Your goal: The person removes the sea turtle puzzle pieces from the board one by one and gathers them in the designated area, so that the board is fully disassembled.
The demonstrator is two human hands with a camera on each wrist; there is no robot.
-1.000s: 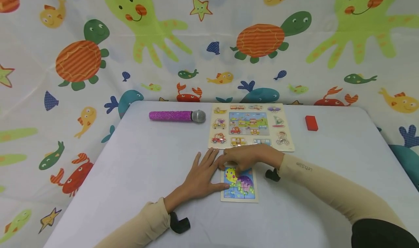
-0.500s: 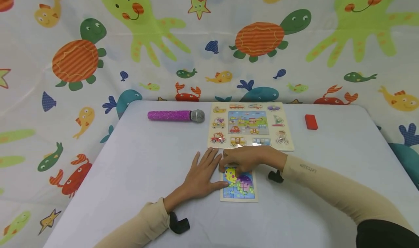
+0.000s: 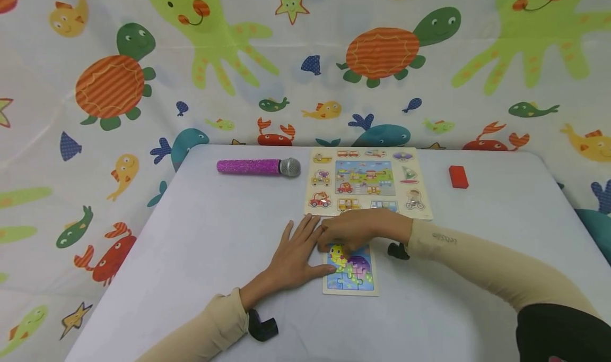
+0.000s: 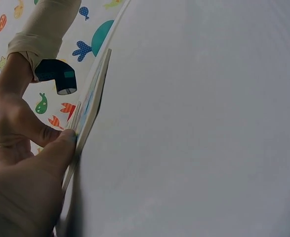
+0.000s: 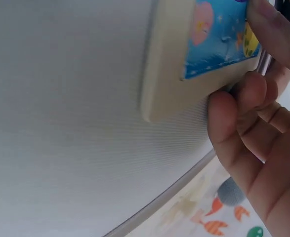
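Observation:
A small jigsaw puzzle (image 3: 360, 281) in a pale wooden tray lies near the middle of the table, showing a yellow and purple sea animal on blue. Flat beside its left edge, my left hand (image 3: 294, 261) spreads its fingers, with the thumb resting on the puzzle. My right hand (image 3: 353, 229) is at the far edge of the puzzle, over its upper part. In the right wrist view its fingers (image 5: 224, 118) curl against the tray's edge while the thumb (image 5: 270, 19) presses on the picture. The piece beneath that thumb is hidden.
A larger wooden vehicle puzzle board (image 3: 365, 177) lies just beyond the hands. To its left is a purple glitter microphone (image 3: 258, 167), to its right a red block (image 3: 459, 177). A cloth curtain (image 3: 229, 123) with sea animals hangs behind the white table (image 3: 200, 234).
Both hands keep nearly the same place on the puzzle. The head view has shifted slightly.

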